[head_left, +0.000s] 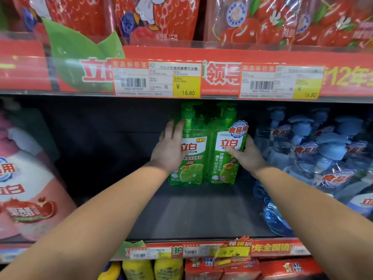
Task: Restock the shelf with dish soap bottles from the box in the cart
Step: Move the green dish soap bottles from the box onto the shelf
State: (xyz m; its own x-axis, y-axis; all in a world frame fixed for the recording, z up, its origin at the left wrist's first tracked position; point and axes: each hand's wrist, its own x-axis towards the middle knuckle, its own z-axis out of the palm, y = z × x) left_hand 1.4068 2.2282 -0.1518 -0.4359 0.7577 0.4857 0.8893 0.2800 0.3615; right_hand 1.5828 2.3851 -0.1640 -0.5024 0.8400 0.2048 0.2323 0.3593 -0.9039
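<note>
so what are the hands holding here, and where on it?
Each holds a green dish soap bottle: left hand on the left bottle at the shoulder, right hand on the right bottle's outer side, mid-body.

Bright overhead light, glare on top packets; shelf recess dim; edges blurred (wide-angle warp).

I see a dark shelf, mostly bare near me. Two green dish soap bottles stand upright, side by side and touching, far back at centre. Blue bottles crowd its right end; pink bottles stand at left.
</note>
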